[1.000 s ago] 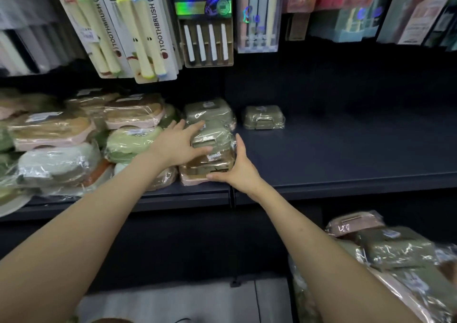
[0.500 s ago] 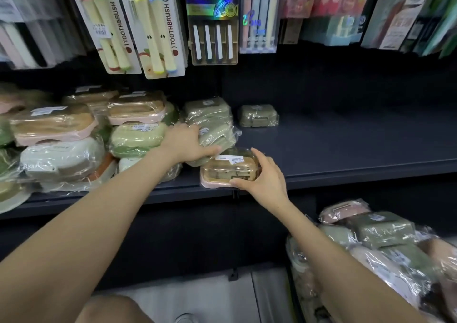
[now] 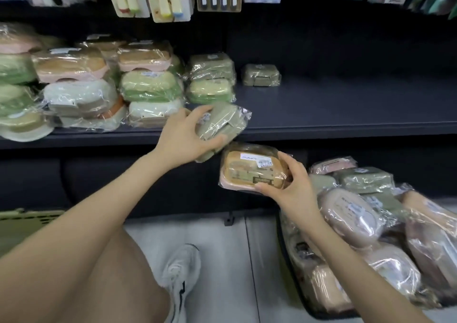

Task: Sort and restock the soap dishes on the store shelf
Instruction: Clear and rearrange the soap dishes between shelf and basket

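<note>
Both dishes have left the stack since a second ago. The left grip (image 3: 181, 139) curls round the olive soap dish (image 3: 222, 122) at the shelf (image 3: 346, 114) lip. The right grip (image 3: 291, 186) pinches the pink soap dish (image 3: 249, 169) below the edge (colours being separated, I'd guess), beside the crate (image 3: 296, 298) of spares.

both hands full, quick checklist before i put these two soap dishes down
1. Grip of left hand on olive soap dish: ok, fingers curled round it.
2. Grip of right hand on pink soap dish: ok, pinched at its right end.
3. Bare shelf space right of the lone olive dish: ok.
4. Matching pink-based dish already stacked at left: ok.
5. Wrap on both held dishes intact: cannot tell.
</note>
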A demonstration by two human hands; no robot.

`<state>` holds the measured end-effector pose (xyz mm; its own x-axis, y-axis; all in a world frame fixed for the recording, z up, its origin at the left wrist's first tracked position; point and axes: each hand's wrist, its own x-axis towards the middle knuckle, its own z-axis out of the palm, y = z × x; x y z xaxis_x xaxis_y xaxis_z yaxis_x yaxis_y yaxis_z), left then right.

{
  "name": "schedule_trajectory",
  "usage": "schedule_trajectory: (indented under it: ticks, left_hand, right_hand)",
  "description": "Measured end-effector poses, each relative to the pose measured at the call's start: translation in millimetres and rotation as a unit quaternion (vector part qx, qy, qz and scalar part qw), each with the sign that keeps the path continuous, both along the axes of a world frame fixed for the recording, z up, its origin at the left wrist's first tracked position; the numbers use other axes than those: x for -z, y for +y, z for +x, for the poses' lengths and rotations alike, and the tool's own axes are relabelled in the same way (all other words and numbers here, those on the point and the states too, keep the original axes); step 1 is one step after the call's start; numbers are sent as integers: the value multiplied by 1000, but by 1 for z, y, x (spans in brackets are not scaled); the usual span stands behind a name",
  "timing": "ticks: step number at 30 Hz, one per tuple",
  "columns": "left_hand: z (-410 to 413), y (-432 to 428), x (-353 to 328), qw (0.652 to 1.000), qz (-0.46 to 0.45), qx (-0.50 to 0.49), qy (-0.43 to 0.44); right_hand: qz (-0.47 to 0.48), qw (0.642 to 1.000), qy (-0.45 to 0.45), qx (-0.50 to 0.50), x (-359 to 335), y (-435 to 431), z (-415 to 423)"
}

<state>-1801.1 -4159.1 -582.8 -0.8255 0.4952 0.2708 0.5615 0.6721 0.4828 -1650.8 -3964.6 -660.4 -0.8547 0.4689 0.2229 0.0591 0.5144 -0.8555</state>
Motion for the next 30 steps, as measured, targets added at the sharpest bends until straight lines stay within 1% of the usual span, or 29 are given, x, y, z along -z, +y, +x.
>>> schedule_trajectory:
  ticks: [4, 7, 10, 12, 16, 19, 22, 24, 26, 30]
  left_hand:
    - [34, -25, 45, 999, -12, -10, -39]
    - [44, -37, 77, 998, -52, 5, -36]
    - [49, -58, 120, 996, -77, 4, -47]
    - [53, -75, 155, 991, -89, -22, -93]
    - [61, -87, 212, 964, -136, -83, -212]
    - [72, -79, 251, 949, -134, -116, -261]
    - [79, -71, 287, 948, -145, -126, -255]
    - [81, -68, 308, 945, -164, -131, -252]
    - [80, -67, 328, 947, -156, -135, -245]
    - [84, -62, 367, 941, -154, -146, -262]
  right_hand:
    - [-7, 999, -48, -8, 46, -19, 27]
    - [2, 997, -78, -28, 83, -32, 37]
    - [-31, 992, -117, -25, 122, -39, 42]
    - [-42, 986, -162, -5, 152, -43, 43]
    - [-64, 964, -253, 48, 213, -47, 44]
    - [-105, 951, -281, 69, 247, -51, 44]
    - [-116, 939, -314, 77, 276, -52, 40]
    - [-112, 937, -318, 88, 294, -51, 35]
    - [-113, 935, -317, 108, 309, -51, 30]
    - [-61, 937, -322, 121, 328, -54, 24]
